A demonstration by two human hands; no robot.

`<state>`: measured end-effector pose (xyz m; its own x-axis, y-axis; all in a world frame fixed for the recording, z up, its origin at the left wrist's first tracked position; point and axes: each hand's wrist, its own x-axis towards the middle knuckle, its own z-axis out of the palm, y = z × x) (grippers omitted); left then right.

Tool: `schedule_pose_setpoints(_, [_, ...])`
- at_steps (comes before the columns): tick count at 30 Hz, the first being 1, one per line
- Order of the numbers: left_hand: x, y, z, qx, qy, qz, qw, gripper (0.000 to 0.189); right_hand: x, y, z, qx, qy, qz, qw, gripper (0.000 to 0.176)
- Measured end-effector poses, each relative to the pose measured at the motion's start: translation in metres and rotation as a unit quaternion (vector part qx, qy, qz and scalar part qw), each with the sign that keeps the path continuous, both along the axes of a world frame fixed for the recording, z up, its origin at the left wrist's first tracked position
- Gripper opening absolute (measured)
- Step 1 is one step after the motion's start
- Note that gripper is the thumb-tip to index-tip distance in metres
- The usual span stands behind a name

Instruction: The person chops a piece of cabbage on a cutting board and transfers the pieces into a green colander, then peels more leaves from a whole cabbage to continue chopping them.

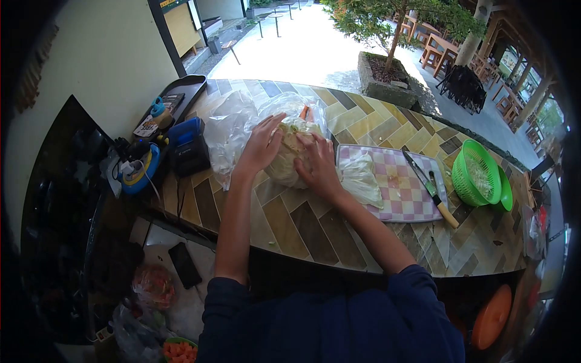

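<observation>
A pale cabbage [289, 158] rests on the tiled counter, close to the clear plastic bags. My left hand [264, 143] holds its left side, fingers reaching over the top. On the right side my right hand [318, 164] grips it with curved fingers. Just right of that hand, a loose cabbage leaf [362, 181] lies over the left edge of a pink-and-white checked cutting board [399, 158]. A knife [428, 184] with a wooden handle lies across the board's right part, beside a smaller dark-handled tool [433, 179]. Behind the cabbage, something orange like a carrot [304, 112] shows in the plastic.
A green basket [465, 181] with pale shreds stands at the right, against another green container [506, 190]. Clear plastic bags [227, 130], a dark blue-black box [189, 148] and a black tray [192, 86] are at the left. Below lie a phone [184, 265] and bagged food [153, 285].
</observation>
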<state>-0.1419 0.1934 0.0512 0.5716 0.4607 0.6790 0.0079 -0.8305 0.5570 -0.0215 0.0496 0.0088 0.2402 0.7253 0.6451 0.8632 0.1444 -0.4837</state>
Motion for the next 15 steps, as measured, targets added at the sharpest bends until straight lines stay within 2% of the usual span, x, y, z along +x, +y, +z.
schedule_pose_setpoints(2, [0.0,0.009,0.003,-0.025,0.056,-0.038,0.997,0.026,-0.002,0.0,-0.003,0.001,-0.022,0.001,1.0,0.055])
schedule_pose_setpoints(5, [-0.004,0.01,0.006,0.004,0.068,0.024,0.997,0.025,-0.002,0.002,-0.003,0.005,-0.035,0.006,0.999,0.054])
schedule_pose_setpoints(8, [0.001,0.011,-0.004,0.059,0.009,0.048,0.997,0.026,-0.002,0.003,-0.003,0.007,-0.03,0.007,0.999,0.054])
schedule_pose_setpoints(11, [0.004,0.015,-0.006,0.118,-0.003,0.075,0.99,0.027,-0.003,0.004,-0.004,0.007,-0.028,0.001,1.0,0.053])
schedule_pose_setpoints(14, [0.005,0.016,-0.003,0.13,0.004,0.075,0.989,0.027,-0.003,0.006,-0.002,0.004,-0.029,-0.001,1.0,0.052])
schedule_pose_setpoints(15, [0.005,0.017,-0.005,0.082,-0.006,0.06,0.995,0.026,-0.002,0.007,-0.002,0.003,-0.025,0.0,1.0,0.052])
